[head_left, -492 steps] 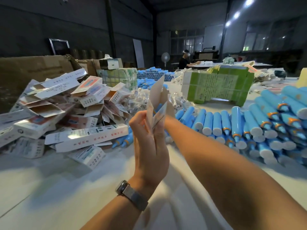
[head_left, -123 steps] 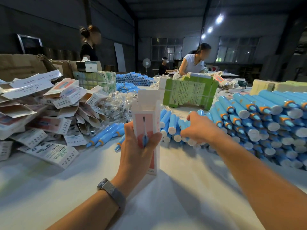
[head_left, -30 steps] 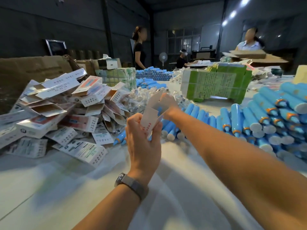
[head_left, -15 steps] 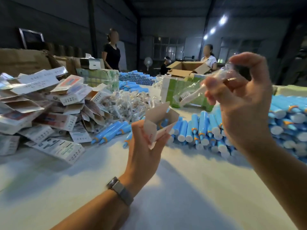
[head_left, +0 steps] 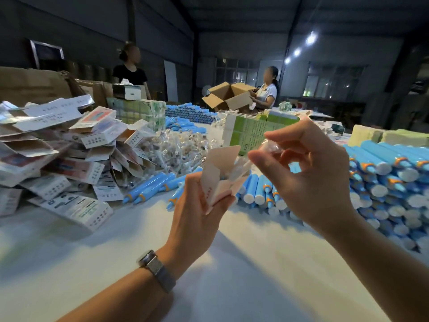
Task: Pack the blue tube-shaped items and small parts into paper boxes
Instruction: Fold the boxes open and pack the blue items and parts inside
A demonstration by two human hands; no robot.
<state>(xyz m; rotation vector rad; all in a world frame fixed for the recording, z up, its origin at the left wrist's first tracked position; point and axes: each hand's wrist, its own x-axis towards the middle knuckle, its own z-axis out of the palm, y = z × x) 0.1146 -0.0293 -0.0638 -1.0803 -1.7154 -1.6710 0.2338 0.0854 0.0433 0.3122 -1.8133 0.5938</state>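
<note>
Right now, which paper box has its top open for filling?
The paper box held upright in the left hand; its flaps are spread, unlike the piled boxes lying left.

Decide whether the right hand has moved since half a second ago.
Yes. The right hand, pinching the clear packet, has come down towards the open paper box.

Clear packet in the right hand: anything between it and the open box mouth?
Nothing visible blocks it. The right hand pinches the packet just right of the box, which the left hand holds with its top flap raised on the far side. The packet's lower tip is already at the open mouth.
</note>
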